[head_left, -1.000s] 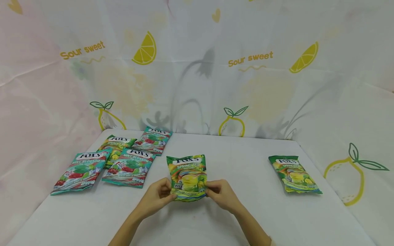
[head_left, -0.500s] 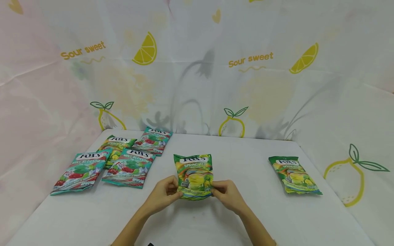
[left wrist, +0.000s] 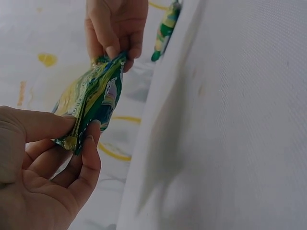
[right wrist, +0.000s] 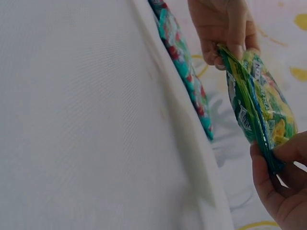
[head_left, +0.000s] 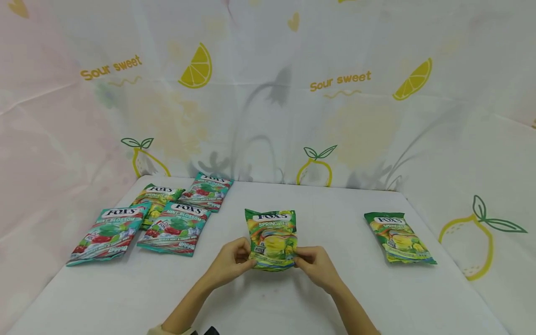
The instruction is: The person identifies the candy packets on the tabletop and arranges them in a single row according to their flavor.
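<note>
A green and yellow candy bag (head_left: 274,239) labelled Fox's Spring Tea is held up over the middle of the table, its printed front facing me. My left hand (head_left: 230,263) pinches its lower left corner between thumb and fingers. At the lower right corner my right hand (head_left: 318,266) does the same. Both wrist views show the bag from its bottom edge: the left wrist view has the bag (left wrist: 93,98) raised off the white cloth, and in the right wrist view thumb and fingers press the corner of the bag (right wrist: 259,103) from both sides.
On the left lie teal Mint Blossom bags: one at the front (head_left: 109,235), one beside it (head_left: 175,229), one at the back (head_left: 207,192). A Spring Tea bag (head_left: 155,201) lies among them. Another Spring Tea bag (head_left: 399,238) lies at right on the white table (head_left: 335,214).
Both hands have shifted to the right with the candy bag between them, keeping their grip on its lower corners. The bags on the table have stayed where they were.
</note>
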Available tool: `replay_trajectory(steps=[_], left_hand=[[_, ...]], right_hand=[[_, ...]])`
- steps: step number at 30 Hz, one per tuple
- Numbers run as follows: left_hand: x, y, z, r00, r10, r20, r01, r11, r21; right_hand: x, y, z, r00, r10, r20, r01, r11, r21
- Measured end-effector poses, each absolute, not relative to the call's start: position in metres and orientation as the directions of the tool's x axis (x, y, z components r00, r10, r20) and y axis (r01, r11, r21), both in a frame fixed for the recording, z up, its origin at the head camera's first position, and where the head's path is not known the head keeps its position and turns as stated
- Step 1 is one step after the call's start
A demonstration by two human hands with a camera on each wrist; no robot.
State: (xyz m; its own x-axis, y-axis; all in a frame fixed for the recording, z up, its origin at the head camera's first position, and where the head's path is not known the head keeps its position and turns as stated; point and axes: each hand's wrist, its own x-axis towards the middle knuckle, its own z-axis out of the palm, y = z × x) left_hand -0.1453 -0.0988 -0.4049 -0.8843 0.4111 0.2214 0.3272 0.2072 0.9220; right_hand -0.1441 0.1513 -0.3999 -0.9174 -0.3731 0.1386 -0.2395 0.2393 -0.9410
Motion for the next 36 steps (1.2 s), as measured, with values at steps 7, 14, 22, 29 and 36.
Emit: replay_trajectory(steps=[7, 14, 22, 29, 36], left_hand=[[-0.149, -0.091, -0.407, -0.875, 0.421, 0.237, 0.343, 0.197, 0.918], [-0.150, -0.083, -0.407, -0.870, 0.425, 0.252, 0.352, 0.177, 0.919], [-0.152, -0.072, -0.409, -0.870, 0.425, 0.251, 0.349, 0.169, 0.922], [-0.157, -0.060, -0.413, -0.861, 0.436, 0.263, 0.363, 0.164, 0.917], [-0.161, -0.049, -0.419, -0.853, 0.435, 0.289, 0.389, 0.159, 0.907]], right_hand=[[-0.144, 0.158, -0.400, -0.926, -0.355, 0.128, -0.222, 0.236, -0.946], [-0.143, 0.166, -0.401, -0.930, -0.343, 0.131, -0.222, 0.242, -0.945], [-0.142, 0.174, -0.401, -0.942, -0.315, 0.114, -0.200, 0.257, -0.945], [-0.141, 0.183, -0.402, -0.956, -0.277, 0.098, -0.178, 0.279, -0.944], [-0.141, 0.192, -0.405, -0.969, -0.232, 0.089, -0.159, 0.304, -0.939]])
